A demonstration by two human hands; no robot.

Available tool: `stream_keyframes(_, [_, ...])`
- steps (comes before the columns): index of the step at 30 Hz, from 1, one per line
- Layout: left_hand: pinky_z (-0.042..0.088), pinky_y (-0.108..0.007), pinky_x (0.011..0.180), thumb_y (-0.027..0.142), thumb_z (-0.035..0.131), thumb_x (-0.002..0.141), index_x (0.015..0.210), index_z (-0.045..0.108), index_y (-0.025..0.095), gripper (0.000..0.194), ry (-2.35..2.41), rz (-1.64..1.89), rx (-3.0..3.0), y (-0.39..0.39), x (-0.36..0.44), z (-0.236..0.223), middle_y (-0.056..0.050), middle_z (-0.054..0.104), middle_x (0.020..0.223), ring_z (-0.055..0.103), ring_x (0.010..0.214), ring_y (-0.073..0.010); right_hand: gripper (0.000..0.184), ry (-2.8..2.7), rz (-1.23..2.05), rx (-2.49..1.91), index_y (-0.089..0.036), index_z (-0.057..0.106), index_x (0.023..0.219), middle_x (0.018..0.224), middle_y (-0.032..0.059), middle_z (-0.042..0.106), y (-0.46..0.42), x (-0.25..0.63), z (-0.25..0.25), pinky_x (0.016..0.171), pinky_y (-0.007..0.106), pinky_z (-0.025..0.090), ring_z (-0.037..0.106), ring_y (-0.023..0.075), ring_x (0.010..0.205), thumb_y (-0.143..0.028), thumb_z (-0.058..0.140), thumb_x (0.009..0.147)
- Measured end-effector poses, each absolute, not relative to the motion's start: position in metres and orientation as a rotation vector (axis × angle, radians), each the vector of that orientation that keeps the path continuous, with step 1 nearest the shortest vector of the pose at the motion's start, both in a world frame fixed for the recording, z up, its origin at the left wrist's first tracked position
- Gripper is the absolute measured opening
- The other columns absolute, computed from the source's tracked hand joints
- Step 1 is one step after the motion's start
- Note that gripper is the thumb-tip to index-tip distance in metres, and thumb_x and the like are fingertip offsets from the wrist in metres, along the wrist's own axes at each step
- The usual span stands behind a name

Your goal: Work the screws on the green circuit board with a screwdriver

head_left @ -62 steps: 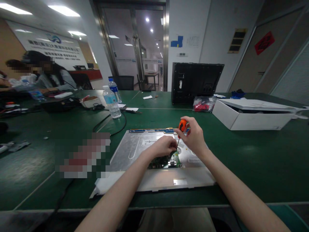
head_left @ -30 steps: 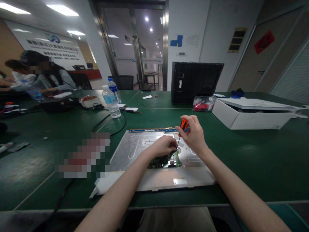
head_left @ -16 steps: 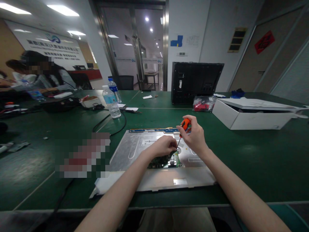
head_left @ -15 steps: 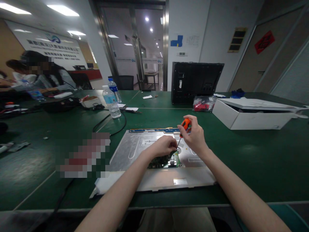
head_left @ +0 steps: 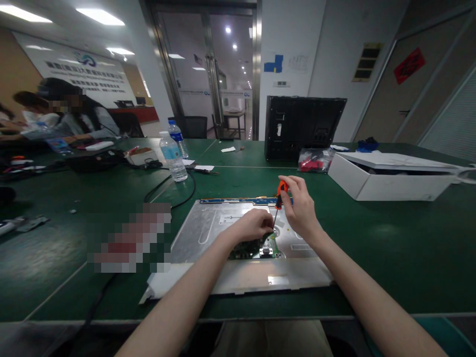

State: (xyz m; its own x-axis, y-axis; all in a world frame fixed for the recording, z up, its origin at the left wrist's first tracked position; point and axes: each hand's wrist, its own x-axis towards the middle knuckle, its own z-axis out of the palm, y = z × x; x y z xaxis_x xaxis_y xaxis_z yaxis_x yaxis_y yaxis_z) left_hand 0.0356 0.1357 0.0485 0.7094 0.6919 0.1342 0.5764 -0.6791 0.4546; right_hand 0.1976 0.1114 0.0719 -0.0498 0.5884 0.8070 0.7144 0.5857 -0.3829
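Note:
A silver metal display panel [head_left: 208,230] lies face down on the green table [head_left: 390,248] before me. A small green circuit board [head_left: 256,249] sits on its near middle. My left hand [head_left: 253,225] rests closed on the board, fingers curled down against it; whether it holds anything is hidden. My right hand [head_left: 301,208] grips an orange-handled screwdriver [head_left: 279,191] upright, with the tip down by the board's right end beside my left fingers.
Behind the panel stand a black monitor back cover [head_left: 303,126], a bag of red parts [head_left: 314,159] and an open white box [head_left: 390,181]. Two water bottles [head_left: 173,156] and a black cable [head_left: 167,188] are at left. People sit at far left [head_left: 70,114].
My right fingers have turned the screwdriver handle, which now stands more upright and is more covered by the fingers. My left hand has stayed on the board.

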Motion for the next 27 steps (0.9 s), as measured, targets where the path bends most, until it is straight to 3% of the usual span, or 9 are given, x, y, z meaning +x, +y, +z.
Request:
stream_keyframes(3, [0.039,-0.021,0.059,0.009,0.062,0.074,0.074,0.069,0.014,0.009,0.982,0.420,2.539,0.1354,0.0356,0.0491,-0.001,0.065,0.068,0.056,0.062,-0.0130,0.028,-1.720,-0.169,-1.027,-0.020,0.051,0.118,0.112,0.0110,0.059,0.1134,0.1984,0.0705,0.090,0.042,0.045,0.056,0.0246,0.104,-0.021,0.040,0.092])
stream_keyframes(9, [0.040,-0.021,0.060,0.007,0.061,0.073,0.076,0.070,0.014,0.012,0.979,0.428,2.537,0.1350,0.0354,0.0491,-0.001,0.066,0.069,0.057,0.064,-0.0134,0.027,-1.639,-0.097,-1.021,-0.022,0.048,0.107,0.104,0.0104,0.063,0.1158,0.1990,0.0665,0.083,0.043,0.047,0.060,0.0257,0.095,-0.031,0.059,0.084])
stream_keyframes(19, [0.040,-0.021,0.060,0.008,0.062,0.073,0.075,0.069,0.015,0.010,0.971,0.432,2.527,0.1372,0.0350,0.0465,0.000,0.065,0.068,0.056,0.062,-0.0127,0.029,-1.672,0.128,-0.926,-0.024,0.031,0.107,0.115,0.0136,0.064,0.1113,0.1963,0.0679,0.081,0.041,0.049,0.063,0.0221,0.094,-0.018,0.048,0.084])
stream_keyframes(24, [0.041,-0.021,0.060,0.008,0.061,0.073,0.074,0.069,0.015,0.011,0.966,0.440,2.520,0.1375,0.0350,0.0455,0.000,0.065,0.068,0.056,0.062,-0.0126,0.031,-1.710,0.095,-0.917,-0.024,0.034,0.111,0.114,0.0120,0.061,0.1122,0.1977,0.0665,0.083,0.042,0.048,0.061,0.0224,0.097,-0.022,0.050,0.085])
stream_keyframes(27, [0.041,-0.021,0.060,0.008,0.062,0.072,0.074,0.068,0.015,0.010,0.972,0.447,2.515,0.1373,0.0348,0.0453,0.000,0.065,0.068,0.057,0.062,-0.0128,0.033,-1.658,-0.061,-0.954,-0.024,0.041,0.106,0.098,0.0064,0.060,0.1140,0.1970,0.0671,0.078,0.039,0.049,0.060,0.0215,0.086,-0.027,0.062,0.080])
